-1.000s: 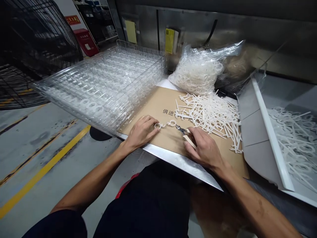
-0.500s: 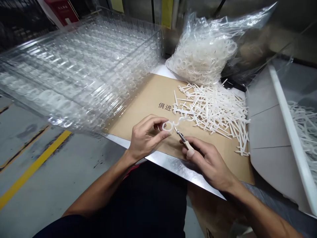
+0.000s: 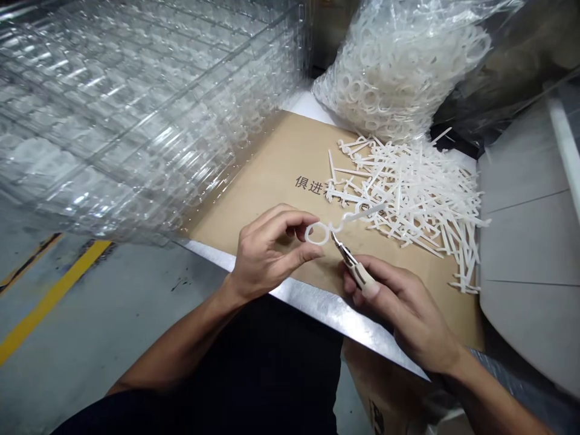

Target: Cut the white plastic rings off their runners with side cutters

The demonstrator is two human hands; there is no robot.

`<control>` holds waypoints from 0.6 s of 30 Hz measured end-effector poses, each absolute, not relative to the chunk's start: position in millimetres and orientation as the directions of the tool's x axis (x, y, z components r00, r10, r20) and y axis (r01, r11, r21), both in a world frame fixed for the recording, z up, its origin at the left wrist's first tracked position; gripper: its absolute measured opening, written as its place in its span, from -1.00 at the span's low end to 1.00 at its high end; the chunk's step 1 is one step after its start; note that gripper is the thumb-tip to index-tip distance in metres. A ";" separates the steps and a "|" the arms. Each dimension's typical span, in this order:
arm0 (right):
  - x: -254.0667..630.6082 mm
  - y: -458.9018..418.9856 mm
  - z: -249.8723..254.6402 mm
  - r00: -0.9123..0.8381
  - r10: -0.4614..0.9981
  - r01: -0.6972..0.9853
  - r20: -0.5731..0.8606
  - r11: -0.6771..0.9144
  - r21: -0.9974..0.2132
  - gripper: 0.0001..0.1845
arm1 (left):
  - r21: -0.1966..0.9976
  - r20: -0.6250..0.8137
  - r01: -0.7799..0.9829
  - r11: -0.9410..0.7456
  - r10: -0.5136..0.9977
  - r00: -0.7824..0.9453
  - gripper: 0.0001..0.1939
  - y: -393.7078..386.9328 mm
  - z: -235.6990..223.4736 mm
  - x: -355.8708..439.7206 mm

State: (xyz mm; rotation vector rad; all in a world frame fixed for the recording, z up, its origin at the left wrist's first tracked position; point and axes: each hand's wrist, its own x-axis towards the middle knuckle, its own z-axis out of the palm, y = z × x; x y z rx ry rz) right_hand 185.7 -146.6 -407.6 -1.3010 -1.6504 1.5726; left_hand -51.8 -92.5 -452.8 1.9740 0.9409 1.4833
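My left hand (image 3: 267,257) pinches a white plastic ring (image 3: 317,243) by its left side between thumb and fingers. A thin wavy sprue (image 3: 362,212) of the same plastic runs from the ring up to the right. Closed around a pair of nippers (image 3: 357,270) with pale handles is my right hand (image 3: 408,305). The nippers' tips are at the joint between ring and sprue; whether the blades are closed is too small to tell. Both hands are above a brown cardboard sheet (image 3: 267,163). Beyond them lies a heap of white sprues (image 3: 417,187).
Stacked clear plastic trays (image 3: 158,121) of white parts stand at the left. At the back, a clear bag (image 3: 385,90) holds many white rings. A pale bin (image 3: 528,241) borders the sheet on the right. The table's metal edge (image 3: 326,308) runs along the front.
The camera has come closer and tilted down. The ring and sprue have turned slightly, so more of the sprue's straight end shows. The nippers remain at the joint, with more of their handles visible.
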 end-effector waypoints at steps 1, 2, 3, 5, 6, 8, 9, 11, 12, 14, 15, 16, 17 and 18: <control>185.7 -146.5 -407.7 -0.413 0.878 0.284 -0.244 -0.131 -0.950 -0.67 | 0.732 0.618 0.232 -0.640 0.768 0.170 -0.64 -92.6 -452.7 -51.9; 185.8 -146.4 -407.9 -0.415 0.876 0.284 -0.246 -0.132 -0.950 -0.67 | 0.733 0.616 0.232 -0.639 0.769 0.172 -0.64 -92.8 -452.6 -51.9; 185.9 -146.3 -408.1 -0.419 0.874 0.283 -0.248 -0.133 -0.950 -0.67 | 0.734 0.614 0.233 -0.637 0.770 0.173 -0.64 -92.9 -452.6 -51.9; 186.3 -146.5 -408.2 -0.425 0.869 0.280 -0.255 -0.141 -0.950 -0.66 | 0.734 0.610 0.240 -0.635 0.772 0.177 -0.64 -93.0 -452.7 -51.7; 186.4 -146.6 -408.2 -0.427 0.867 0.277 -0.257 -0.145 -0.950 -0.66 | 0.731 0.612 0.245 -0.637 0.770 0.179 -0.64 -93.0 -452.9 -51.6; 186.7 -146.8 -407.9 -0.429 0.866 0.267 -0.258 -0.151 -0.952 -0.66 | 0.719 0.621 0.254 -0.647 0.762 0.183 -0.64 -92.8 -453.1 -51.3; 186.8 -146.8 -407.7 -0.429 0.866 0.263 -0.257 -0.153 -0.953 -0.67 | 0.713 0.625 0.259 -0.652 0.758 0.186 -0.64 -92.7 -453.1 -51.1; 186.9 -146.6 -407.5 -0.429 0.868 0.258 -0.250 -0.148 -0.955 -0.68 | 0.702 0.631 0.271 -0.659 0.752 0.194 -0.64 -92.6 -452.8 -51.1; 187.0 -146.6 -407.5 -0.428 0.869 0.257 -0.248 -0.145 -0.955 -0.68 | 0.697 0.632 0.278 -0.661 0.749 0.199 -0.65 -92.6 -452.5 -51.1; 187.2 -146.7 -407.8 -0.426 0.871 0.264 -0.245 -0.139 -0.954 -0.66 | 0.685 0.634 0.295 -0.666 0.745 0.209 -0.65 -92.9 -451.7 -51.2; 187.4 -146.9 -408.2 -0.424 0.872 0.269 -0.245 -0.138 -0.953 -0.66 | 0.680 0.634 0.303 -0.668 0.743 0.214 -0.66 -92.9 -451.3 -51.2; 187.5 -147.1 -408.6 -0.421 0.873 0.272 -0.247 -0.138 -0.952 -0.66 | 0.675 0.635 0.310 -0.670 0.741 0.219 -0.66 -93.0 -451.1 -51.2; 187.6 -147.4 -409.1 -0.417 0.874 0.275 -0.249 -0.140 -0.951 -0.67 | 0.670 0.637 0.314 -0.673 0.738 0.223 -0.67 -93.0 -450.9 -51.1; 187.7 -147.7 -409.7 -0.416 0.875 0.276 -0.248 -0.138 -0.951 -0.67 | 0.666 0.638 0.315 -0.676 0.735 0.228 -0.68 -93.0 -450.9 -51.1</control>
